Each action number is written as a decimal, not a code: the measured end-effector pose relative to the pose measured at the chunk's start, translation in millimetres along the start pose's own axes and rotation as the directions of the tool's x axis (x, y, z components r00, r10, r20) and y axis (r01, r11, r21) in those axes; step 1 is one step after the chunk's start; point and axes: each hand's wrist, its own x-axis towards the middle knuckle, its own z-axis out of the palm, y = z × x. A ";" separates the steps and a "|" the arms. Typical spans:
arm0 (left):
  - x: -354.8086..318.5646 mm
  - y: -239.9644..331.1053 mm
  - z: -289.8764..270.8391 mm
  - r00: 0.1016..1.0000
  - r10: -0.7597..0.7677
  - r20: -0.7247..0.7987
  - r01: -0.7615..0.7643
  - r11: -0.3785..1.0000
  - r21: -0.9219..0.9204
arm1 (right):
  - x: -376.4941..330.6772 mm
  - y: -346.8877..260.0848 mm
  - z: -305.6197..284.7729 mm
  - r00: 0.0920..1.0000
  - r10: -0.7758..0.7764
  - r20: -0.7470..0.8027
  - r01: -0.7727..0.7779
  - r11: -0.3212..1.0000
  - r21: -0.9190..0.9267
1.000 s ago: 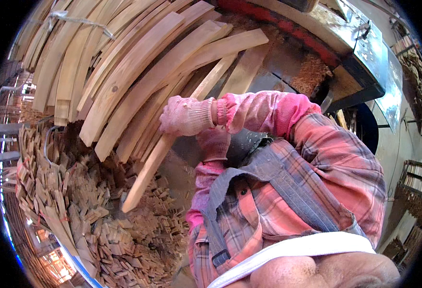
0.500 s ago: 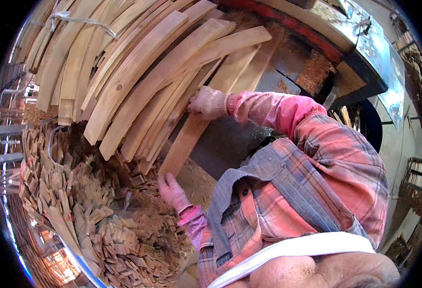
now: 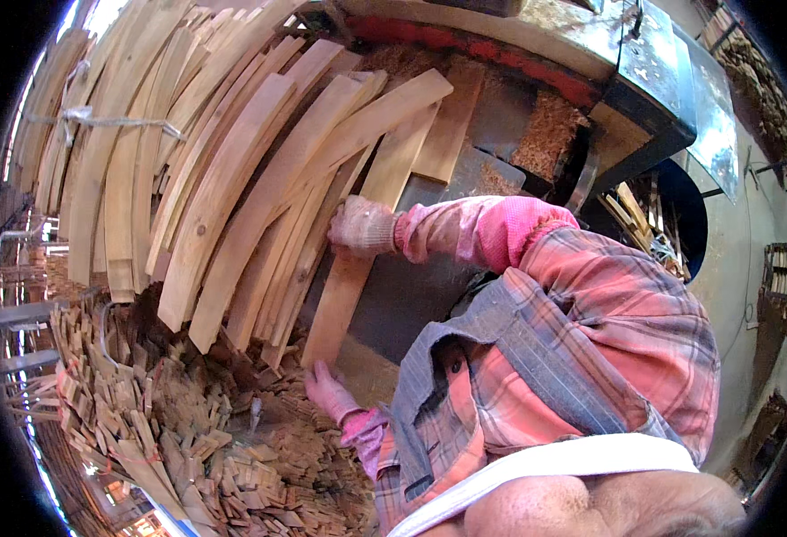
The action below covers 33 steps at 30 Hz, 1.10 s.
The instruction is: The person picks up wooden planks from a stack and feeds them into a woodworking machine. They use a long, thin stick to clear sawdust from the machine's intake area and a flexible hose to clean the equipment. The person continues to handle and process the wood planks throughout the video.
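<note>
A wooden board point(image 3: 333, 309) lies slantwise on a dark metal table point(image 3: 411, 291) in front of me. My right hand point(image 3: 362, 225), in a pale knitted glove, is closed over the board's left edge near its middle. Down at the near end of the same board, my left hand point(image 3: 329, 392), gloved in pink, grips the end; its fingertips are partly hidden. Beside the right hand, several long boards point(image 3: 273, 201) lie in an overlapping pile on the left. A shorter board point(image 3: 447, 125) lies farther off, flat on the table.
A heap of wood offcuts point(image 3: 188, 421) covers the lower left. Bundled boards tied with a white strip point(image 3: 80, 115) stand at far left. Sawdust point(image 3: 546, 134) is piled near a machine with a metal housing point(image 3: 658, 67). A round dark bin point(image 3: 680, 215) holds wood scraps.
The view has shifted, so the boards appear lower. Farther off, the shorter board now stands apart from the one in my hands. Both hands keep about the same places on their board.
</note>
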 end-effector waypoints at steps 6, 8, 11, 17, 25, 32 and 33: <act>-22.0 -68.1 -36.8 0.973 -0.042 -0.226 0.044 0.999 0.006 | -81.4 4.6 -60.8 0.982 0.092 -0.168 -0.023 0.928 0.373; -24.4 -46.1 -25.1 0.979 0.013 -0.202 0.003 0.997 0.079 | -65.3 2.7 -54.6 0.996 0.011 -0.093 0.018 0.952 0.307; -24.2 -38.0 -20.3 0.970 -0.035 -0.239 0.032 0.999 -0.014 | -65.7 30.2 -46.7 0.981 -0.075 -0.176 0.170 0.761 0.626; -65.4 -87.3 -53.6 0.913 -0.087 -0.399 0.056 0.994 -0.089 | -98.2 140.8 -88.8 0.984 -0.097 -0.148 0.169 0.257 0.952; -53.4 -33.2 20.8 0.968 0.235 -0.093 -0.201 0.939 0.280 | 27.7 104.7 58.6 0.584 -0.331 -0.741 0.755 -0.114 0.646; -80.5 50.8 121.1 0.947 0.140 0.290 -0.182 0.975 0.123 | 137.2 258.1 81.2 0.600 -0.606 -0.523 0.617 -0.067 0.784; -86.2 60.3 126.7 0.956 0.092 0.278 -0.103 0.994 0.026 | 138.1 255.2 84.5 0.646 -0.585 -0.490 0.599 -0.010 0.801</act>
